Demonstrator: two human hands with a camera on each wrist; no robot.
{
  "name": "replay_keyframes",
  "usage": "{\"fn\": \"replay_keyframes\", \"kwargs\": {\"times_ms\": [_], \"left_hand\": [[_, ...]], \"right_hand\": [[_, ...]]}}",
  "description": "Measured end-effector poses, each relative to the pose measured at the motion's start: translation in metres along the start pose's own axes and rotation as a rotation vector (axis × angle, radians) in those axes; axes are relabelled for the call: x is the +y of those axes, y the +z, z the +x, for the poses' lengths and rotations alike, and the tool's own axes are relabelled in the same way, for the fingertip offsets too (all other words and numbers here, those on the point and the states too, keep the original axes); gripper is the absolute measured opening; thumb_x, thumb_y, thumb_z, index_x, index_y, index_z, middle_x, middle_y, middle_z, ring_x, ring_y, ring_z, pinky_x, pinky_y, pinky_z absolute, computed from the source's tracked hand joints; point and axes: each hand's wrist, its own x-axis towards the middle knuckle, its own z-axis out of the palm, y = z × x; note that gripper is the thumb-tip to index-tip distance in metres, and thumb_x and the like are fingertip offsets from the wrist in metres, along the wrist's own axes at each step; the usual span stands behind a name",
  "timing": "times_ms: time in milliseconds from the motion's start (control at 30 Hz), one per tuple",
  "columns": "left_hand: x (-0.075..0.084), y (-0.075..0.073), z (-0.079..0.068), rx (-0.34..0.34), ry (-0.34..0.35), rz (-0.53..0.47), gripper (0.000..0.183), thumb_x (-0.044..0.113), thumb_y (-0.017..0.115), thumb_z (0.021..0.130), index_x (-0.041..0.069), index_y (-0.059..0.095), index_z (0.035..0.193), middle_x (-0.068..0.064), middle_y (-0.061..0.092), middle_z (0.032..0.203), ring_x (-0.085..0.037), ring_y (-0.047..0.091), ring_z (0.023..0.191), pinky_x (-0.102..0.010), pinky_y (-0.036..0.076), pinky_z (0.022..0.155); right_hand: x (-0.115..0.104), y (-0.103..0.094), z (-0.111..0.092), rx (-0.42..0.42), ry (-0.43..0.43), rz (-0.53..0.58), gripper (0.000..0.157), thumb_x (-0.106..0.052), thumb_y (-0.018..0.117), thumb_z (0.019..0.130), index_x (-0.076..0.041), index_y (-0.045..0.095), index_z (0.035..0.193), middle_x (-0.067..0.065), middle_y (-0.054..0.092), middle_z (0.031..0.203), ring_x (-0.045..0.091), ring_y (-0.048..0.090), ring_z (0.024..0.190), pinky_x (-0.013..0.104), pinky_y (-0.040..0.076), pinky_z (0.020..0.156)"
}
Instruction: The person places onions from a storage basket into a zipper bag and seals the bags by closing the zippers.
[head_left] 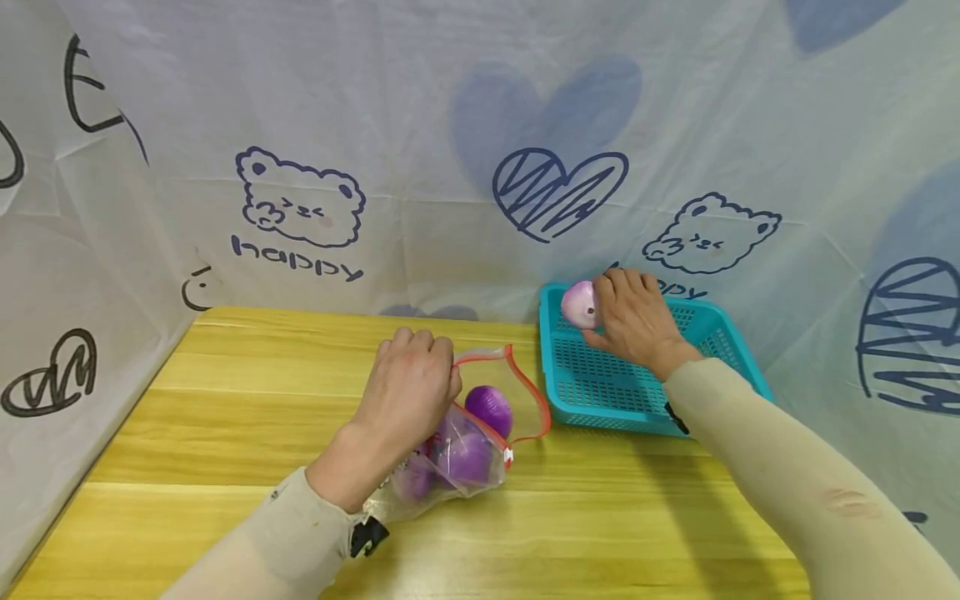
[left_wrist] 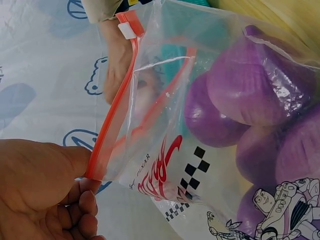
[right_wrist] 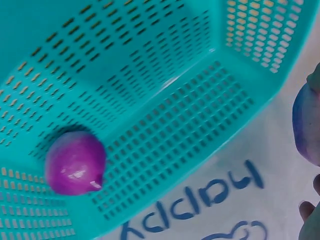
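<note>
My left hand (head_left: 408, 387) pinches the red zip edge of a clear zip bag (left_wrist: 112, 125), whose mouth gapes toward the right. Several purple onions (left_wrist: 255, 80) lie inside, and one (head_left: 489, 410) shows at the opening. My right hand (head_left: 637, 321) grips a paler purple onion (head_left: 580, 305) over the back left of a turquoise plastic basket (head_left: 622, 420). That held onion (right_wrist: 307, 122) shows at the edge of the right wrist view, with fingertips below it. Another purple onion (right_wrist: 75, 162) sits in a basket corner; in the head view it is hidden.
Bag and basket stand on a yellow wood-grain table (head_left: 247, 375), the basket at the back right. A white cloth (head_left: 420, 108) printed with blue hearts and bears hangs close behind. The bag has a white slider (left_wrist: 127, 30) on its zip.
</note>
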Motion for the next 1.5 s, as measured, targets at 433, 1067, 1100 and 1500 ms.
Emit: {"fn": "replay_keyframes", "kwargs": {"times_ms": [433, 1067, 1100, 1500], "left_hand": [[-0.002, -0.002, 0.0, -0.007, -0.013, -0.007, 0.024, 0.017, 0.066, 0.084, 0.009, 0.05, 0.068, -0.004, 0.047, 0.066, -0.024, 0.039, 0.063, -0.031, 0.028, 0.056], [-0.008, -0.007, 0.006, 0.033, 0.01, 0.019, 0.021, 0.017, 0.062, 0.085, 0.006, 0.053, 0.07, -0.008, 0.049, 0.067, -0.03, 0.047, 0.066, -0.038, 0.036, 0.056], [-0.008, -0.008, 0.007, 0.033, 0.01, 0.02, 0.021, 0.017, 0.063, 0.085, 0.006, 0.053, 0.07, -0.008, 0.049, 0.068, -0.03, 0.048, 0.067, -0.038, 0.036, 0.056], [-0.004, -0.014, 0.01, -0.044, -0.029, 0.003, 0.021, 0.019, 0.063, 0.087, 0.007, 0.054, 0.074, -0.009, 0.053, 0.073, -0.031, 0.05, 0.073, -0.039, 0.035, 0.06]], "right_hand": [[-0.035, -0.034, 0.012, 0.179, -0.118, 0.034, 0.072, -0.059, 0.064, 0.075, -0.003, 0.045, 0.117, 0.018, 0.05, 0.114, 0.036, 0.046, 0.1, 0.049, 0.04, 0.084], [-0.113, -0.079, -0.002, 0.318, -0.382, 0.178, 0.068, -0.054, 0.061, 0.077, -0.005, 0.047, 0.122, 0.015, 0.052, 0.118, 0.034, 0.049, 0.105, 0.049, 0.04, 0.088], [-0.118, -0.078, -0.001, 0.314, -0.402, 0.178, 0.067, -0.054, 0.06, 0.078, -0.006, 0.047, 0.123, 0.015, 0.052, 0.119, 0.034, 0.049, 0.105, 0.048, 0.04, 0.089], [-0.152, -0.069, 0.007, 0.149, -0.544, 0.06, 0.071, -0.061, 0.053, 0.087, -0.014, 0.044, 0.138, 0.007, 0.053, 0.127, 0.029, 0.049, 0.109, 0.044, 0.041, 0.095]]}}
